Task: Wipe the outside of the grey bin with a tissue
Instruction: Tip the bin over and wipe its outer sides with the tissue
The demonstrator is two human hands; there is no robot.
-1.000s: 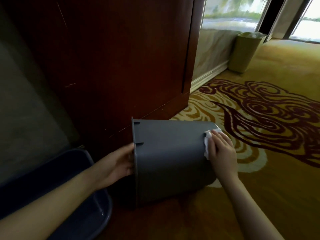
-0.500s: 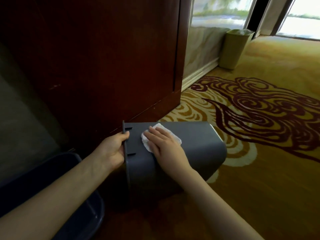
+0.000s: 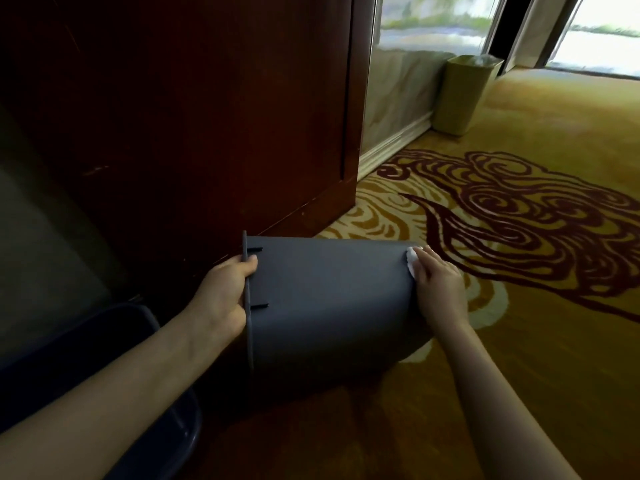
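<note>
floor: gold carpet (image 3: 519,375), dark red swirls
left: dark wood panel (image 3: 207,116)
far wall: skirting board (image 3: 394,147), olive bin (image 3: 462,93) beside it
light: daylight through windows (image 3: 599,32)

Left hand (image 3: 223,294) gripping, fingers curled; right hand (image 3: 438,287) flat, palm down.

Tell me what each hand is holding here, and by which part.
Left hand: the grey plastic bin, lying sideways, by its rim. Right hand: a white tissue, pressed flat against the bin's base end.

Dim foreground, blown-out windows (image 3: 433,26) upper right, soft focus, wide-angle edge bending
</note>
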